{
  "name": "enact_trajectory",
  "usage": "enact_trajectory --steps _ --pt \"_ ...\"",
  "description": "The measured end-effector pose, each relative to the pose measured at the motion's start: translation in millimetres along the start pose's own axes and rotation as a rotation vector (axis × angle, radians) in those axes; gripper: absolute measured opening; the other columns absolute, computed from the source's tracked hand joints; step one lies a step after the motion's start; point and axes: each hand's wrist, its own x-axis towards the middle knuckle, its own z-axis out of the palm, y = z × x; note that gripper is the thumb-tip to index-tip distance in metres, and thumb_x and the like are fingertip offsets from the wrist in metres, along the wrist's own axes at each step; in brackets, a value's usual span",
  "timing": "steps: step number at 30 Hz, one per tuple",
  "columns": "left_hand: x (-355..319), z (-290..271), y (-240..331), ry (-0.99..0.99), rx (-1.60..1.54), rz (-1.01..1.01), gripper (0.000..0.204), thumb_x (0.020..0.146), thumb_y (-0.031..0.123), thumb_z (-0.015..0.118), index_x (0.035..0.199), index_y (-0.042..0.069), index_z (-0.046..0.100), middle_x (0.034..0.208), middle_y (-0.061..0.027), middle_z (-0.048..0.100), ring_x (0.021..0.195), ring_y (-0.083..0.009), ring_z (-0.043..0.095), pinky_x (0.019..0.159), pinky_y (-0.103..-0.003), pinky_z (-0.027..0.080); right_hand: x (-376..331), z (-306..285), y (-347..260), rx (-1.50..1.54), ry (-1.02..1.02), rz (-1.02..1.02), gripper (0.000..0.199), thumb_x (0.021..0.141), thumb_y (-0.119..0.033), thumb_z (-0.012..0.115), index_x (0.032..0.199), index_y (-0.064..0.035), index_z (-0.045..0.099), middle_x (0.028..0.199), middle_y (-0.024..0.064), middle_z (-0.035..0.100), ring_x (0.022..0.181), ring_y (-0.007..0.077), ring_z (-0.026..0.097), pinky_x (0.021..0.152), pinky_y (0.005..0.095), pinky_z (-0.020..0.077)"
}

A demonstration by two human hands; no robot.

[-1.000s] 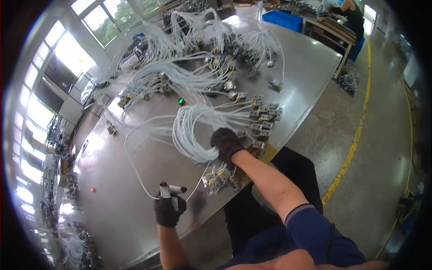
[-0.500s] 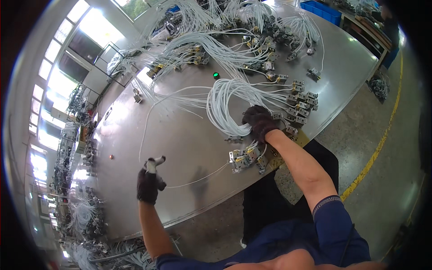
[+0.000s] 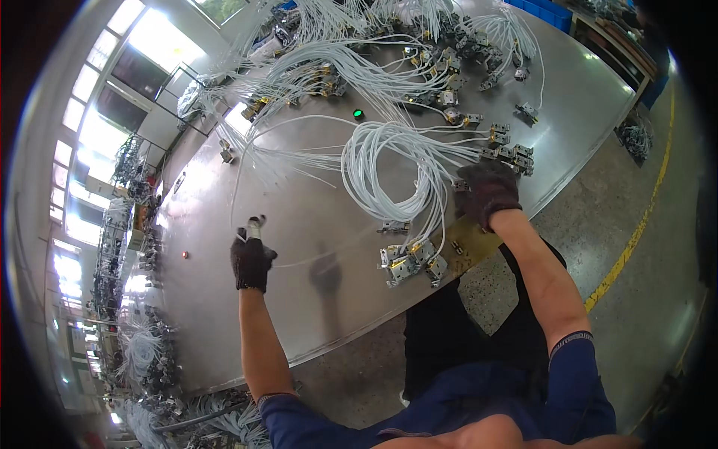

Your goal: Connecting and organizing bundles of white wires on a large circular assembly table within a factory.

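Note:
My left hand (image 3: pixel 253 258), in a dark glove with pale coverings on the fingers, is raised over the left-middle of the metal table. It is closed on a thin white cable (image 3: pixel 235 191) that arcs up from it; a fainter strand runs right. My right hand (image 3: pixel 490 188), gloved too, lies curled over metal latch parts (image 3: pixel 516 157) at the right end of a coiled white cable bundle (image 3: pixel 359 168). Its fingertips are partly hidden among the parts. Between the hands, nearer me, sits a cluster of metal latches (image 3: pixel 407 263) on the bundle's cable ends.
More white cable bundles (image 3: pixel 329 60) with metal ends fill the table's far side. A green round piece (image 3: pixel 358 114) and a small red one (image 3: pixel 185 255) lie on the tabletop (image 3: pixel 299 202). A blue bin (image 3: pixel 542 11) stands at the far right. The near table edge runs before my legs.
My right hand has moved off the coiled cables, up and right onto the latch parts. My left hand has moved slightly away from me, still with the cable.

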Motion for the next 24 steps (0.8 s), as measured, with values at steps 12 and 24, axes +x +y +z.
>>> enact_trajectory --steps 12,24 --pt "28.9 -18.2 2.0 0.118 0.098 0.111 0.039 0.100 0.031 0.067 0.131 0.007 0.061 0.069 -0.0056 0.064 0.050 -0.0121 0.055 0.049 -0.029 0.043 13.1 -29.3 26.7 0.167 0.008 -0.047 0.032 0.089 -0.033 0.068 0.117 -0.0167 0.071 0.114 0.0123 0.074 0.112 0.0374 0.066 0.097 0.0468 0.0518" --pt "33.9 11.6 33.2 0.118 0.330 0.122 0.063 0.094 0.028 0.073 0.148 0.007 0.048 0.103 -0.0183 0.073 0.074 -0.0239 0.069 0.067 -0.036 0.056 46.2 -55.1 32.7 0.183 0.156 -0.011 0.035 0.096 -0.032 0.067 0.125 -0.0141 0.059 0.108 0.0175 0.073 0.103 0.0414 0.068 0.089 0.0506 0.0532"
